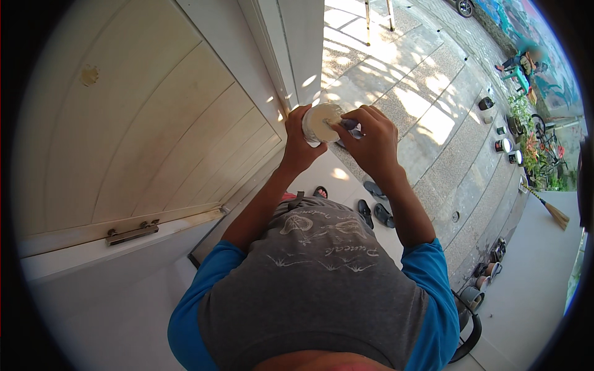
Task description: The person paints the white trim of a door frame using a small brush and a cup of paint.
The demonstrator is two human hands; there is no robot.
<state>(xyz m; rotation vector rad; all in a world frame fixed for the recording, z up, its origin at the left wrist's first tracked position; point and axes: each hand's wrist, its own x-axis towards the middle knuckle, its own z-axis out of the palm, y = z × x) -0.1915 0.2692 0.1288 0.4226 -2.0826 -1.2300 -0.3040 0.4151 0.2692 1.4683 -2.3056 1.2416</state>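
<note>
My left hand (pixel 299 143) is wrapped round a clear, round plastic tub (pixel 307 128), fingers on its far side and thumb near its front. Inside the tub is a smooth whitish paste or paint (pixel 320 131). In a closed grip, my right hand (pixel 375 137) has a small tool with a dark bluish handle (pixel 349 123). The tool's end reaches over the tub's right side to the whitish contents; my fingers hide much of it, so I cannot tell its exact kind. Both hands are held out in front of my chest.
On the left stands a cream panelled door (pixel 154 130) with a metal bolt (pixel 132 232) and a pale patch (pixel 90 75). Black sandals (pixel 374 214) lie on the floor. Paved ground stretches right, with buckets (pixel 502 146), a broom (pixel 555 215) and a seated person (pixel 527 64) farther off.
</note>
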